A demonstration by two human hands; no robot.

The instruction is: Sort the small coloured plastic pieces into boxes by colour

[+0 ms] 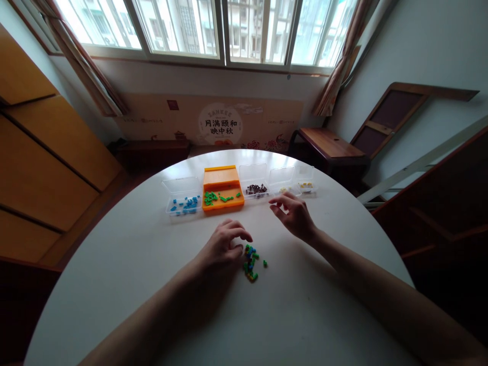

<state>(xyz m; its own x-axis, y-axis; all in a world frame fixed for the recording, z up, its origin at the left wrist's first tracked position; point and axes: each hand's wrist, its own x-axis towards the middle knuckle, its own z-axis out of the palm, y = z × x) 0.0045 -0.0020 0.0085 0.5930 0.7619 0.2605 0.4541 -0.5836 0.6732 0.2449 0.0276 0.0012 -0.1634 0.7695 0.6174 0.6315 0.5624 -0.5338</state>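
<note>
Left hand (224,247): palm down on the white round table (125,264), fingers curled narrow, tips at the pile of small bricks (250,262); grip on a piece cannot be told. Right hand (294,213): raised, fingers loosely spread, nothing seen in it, near the row of boxes.

Writing: banner (221,126) under the window reads 月满颐和 映中秋.

Pile: tiny green, blue and yellow bricks, mid-table, one green piece just apart. Behind: clear box (183,202) of blue pieces, orange box (223,195) of green.

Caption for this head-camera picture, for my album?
Left hand beside a pile of small coloured bricks; right hand hovers near five open boxes.
</note>
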